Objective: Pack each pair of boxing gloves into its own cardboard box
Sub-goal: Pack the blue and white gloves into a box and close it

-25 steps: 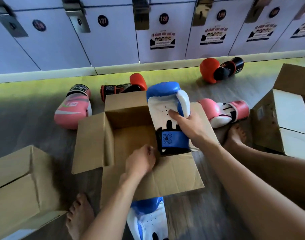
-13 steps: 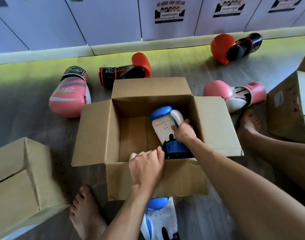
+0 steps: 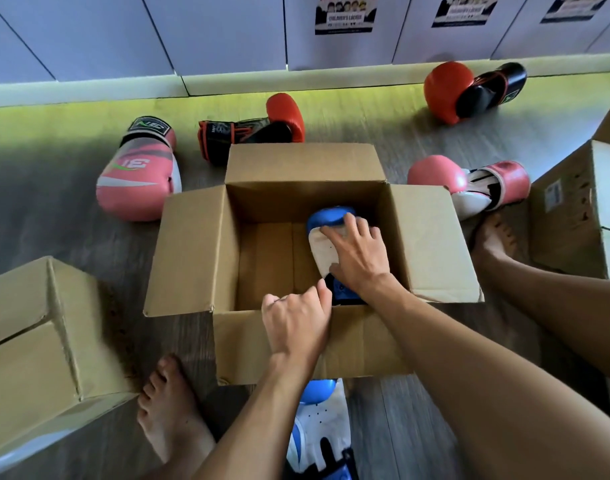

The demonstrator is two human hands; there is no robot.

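Note:
An open cardboard box [image 3: 192, 258] stands on the floor in front of me. Inside it, on the right side, lies a blue and white boxing glove [image 3: 322, 237]. My right hand [image 3: 357, 258] rests flat on that glove with its fingers spread. My left hand [image 3: 296, 323] grips the box's near wall at the rim. The second blue and white glove [image 3: 319, 420] lies on the floor just behind the box, between my feet. Two pink gloves [image 3: 137, 181] [image 3: 470, 183] and two red and black gloves [image 3: 251, 129] [image 3: 470, 88] lie on the floor beyond the box.
A second cardboard box [image 3: 30, 341] lies on its side at the left, and a third one [image 3: 580, 209] stands at the right. My bare feet [image 3: 168, 403] [image 3: 492, 237] flank the middle box. A row of lockers [image 3: 227, 29] closes the far side.
My right hand has lowered the blue and white glove from above the box down onto its bottom and now lies flat on it. My left hand stayed on the near wall.

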